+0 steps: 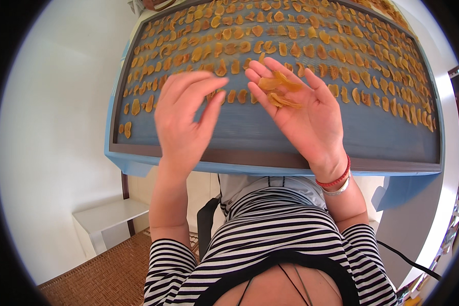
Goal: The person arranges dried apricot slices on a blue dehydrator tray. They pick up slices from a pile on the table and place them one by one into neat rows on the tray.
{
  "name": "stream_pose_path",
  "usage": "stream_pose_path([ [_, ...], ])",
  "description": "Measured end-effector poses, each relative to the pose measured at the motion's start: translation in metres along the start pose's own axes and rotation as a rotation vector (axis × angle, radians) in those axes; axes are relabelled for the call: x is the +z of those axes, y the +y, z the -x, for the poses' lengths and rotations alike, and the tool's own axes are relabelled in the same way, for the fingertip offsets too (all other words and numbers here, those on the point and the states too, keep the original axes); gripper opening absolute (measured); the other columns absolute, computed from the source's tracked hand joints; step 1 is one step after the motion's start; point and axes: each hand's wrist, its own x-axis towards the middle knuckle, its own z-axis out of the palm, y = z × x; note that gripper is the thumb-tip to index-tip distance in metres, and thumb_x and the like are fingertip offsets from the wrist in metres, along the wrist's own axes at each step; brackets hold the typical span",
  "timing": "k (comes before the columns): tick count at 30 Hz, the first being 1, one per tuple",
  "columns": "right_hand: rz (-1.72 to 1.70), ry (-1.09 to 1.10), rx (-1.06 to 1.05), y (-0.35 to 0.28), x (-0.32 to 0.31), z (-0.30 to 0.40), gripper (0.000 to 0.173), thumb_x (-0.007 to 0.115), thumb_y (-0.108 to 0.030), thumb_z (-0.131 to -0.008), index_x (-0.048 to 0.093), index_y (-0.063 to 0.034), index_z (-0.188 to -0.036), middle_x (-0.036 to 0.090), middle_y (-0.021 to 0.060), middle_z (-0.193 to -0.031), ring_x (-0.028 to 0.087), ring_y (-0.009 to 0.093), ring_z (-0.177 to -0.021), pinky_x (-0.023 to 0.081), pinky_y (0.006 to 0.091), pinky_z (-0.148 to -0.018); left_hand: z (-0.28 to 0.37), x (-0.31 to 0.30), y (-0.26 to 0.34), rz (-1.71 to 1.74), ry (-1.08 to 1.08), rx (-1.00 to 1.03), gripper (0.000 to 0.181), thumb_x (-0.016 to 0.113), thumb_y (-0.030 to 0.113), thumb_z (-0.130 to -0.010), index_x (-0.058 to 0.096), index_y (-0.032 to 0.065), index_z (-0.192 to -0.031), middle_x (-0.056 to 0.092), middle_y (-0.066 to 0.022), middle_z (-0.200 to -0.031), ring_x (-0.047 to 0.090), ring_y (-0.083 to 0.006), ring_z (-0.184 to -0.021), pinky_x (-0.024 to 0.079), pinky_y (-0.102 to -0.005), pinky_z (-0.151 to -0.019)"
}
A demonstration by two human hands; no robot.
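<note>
My right hand [302, 103] is turned palm up over a framed mesh screen [237, 130], with several amber dried slices [281, 82], perhaps fruit, resting on its fingers and palm. To the left, my left hand [189, 109] hovers back side up, slightly blurred. A gap shows between its thumb and forefinger, with nothing seen in it. Similar dried slices [229, 48] lie spaced in rows across the blue-looking mesh. Two slices [127, 129] sit near its lower left corner. Both hands hide parts of the rows.
The screen's brown frame [252, 157] lies on a table with a blue cover [134, 165]. More slices [394, 11] are heaped beyond the far right edge. A white ledge [111, 215] and a woven brown surface [103, 269] are at lower left. A black cable [409, 260] runs at lower right.
</note>
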Motion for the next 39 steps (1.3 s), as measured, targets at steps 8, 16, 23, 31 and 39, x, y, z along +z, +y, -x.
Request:
stream_pose_path([
  [8,0.067,-0.049,0.035,-0.002,-0.012,0.0,0.053,0.037,-0.036,-0.107,0.053,0.0062,-0.134,0.059,0.0141,-0.127,0.052,0.023,-0.123,0.036,0.0399,-0.116,-0.043,0.042,0.015,0.077,-0.16,0.242,0.023,0.074,-0.003,-0.076,0.074,0.0062,-0.097,0.068,-0.0052,-0.097,0.062,-0.0242,-0.089,0.053,-0.0323,-0.071],
  [16,0.076,-0.071,0.017,-0.001,-0.007,0.001,0.052,0.036,-0.036,-0.107,0.053,0.007,-0.13,0.059,0.0147,-0.126,0.052,0.024,-0.123,0.035,0.0403,-0.117,-0.043,0.045,0.012,0.258,-0.259,0.017,0.012,0.071,-0.002,-0.083,0.072,0.0046,-0.094,0.068,-0.0043,-0.099,0.063,-0.0169,-0.086,0.052,-0.0282,-0.069],
  [23,0.063,0.0,0.008,0.001,-0.009,0.0,0.054,0.039,-0.035,-0.107,0.047,0.0101,-0.135,0.056,0.0199,-0.13,0.052,0.031,-0.126,0.037,0.0428,-0.117,-0.042,0.041,0.007,0.468,-0.189,-0.207,0.011,0.072,0.003,-0.084,0.072,0.0049,-0.096,0.069,-0.0027,-0.087,0.058,-0.0119,-0.073,0.048,-0.0252,-0.067],
  [31,0.068,0.026,-0.006,0.002,-0.002,-0.001,0.056,0.039,-0.032,-0.107,0.04,0.012,-0.141,0.047,0.0268,-0.143,0.045,0.037,-0.136,0.033,0.0448,-0.12,-0.028,0.023,-0.009,0.77,-0.134,-0.521,0.009,0.071,0.004,-0.09,0.07,0.0015,-0.099,0.069,0.0004,-0.091,0.061,-0.0062,-0.081,0.05,-0.0216,-0.073],
  [39,0.006,-0.001,0.021,0.003,-0.004,-0.003,0.058,0.039,-0.029,-0.107,0.034,0.0138,-0.145,0.035,0.0312,-0.153,0.035,0.041,-0.144,0.028,0.0458,-0.123,0.007,-0.003,-0.032,0.726,-0.062,-0.664,0.01,0.071,0.003,-0.09,0.068,0.0008,-0.099,0.069,0.0002,-0.089,0.062,-0.0063,-0.081,0.051,-0.0213,-0.075],
])
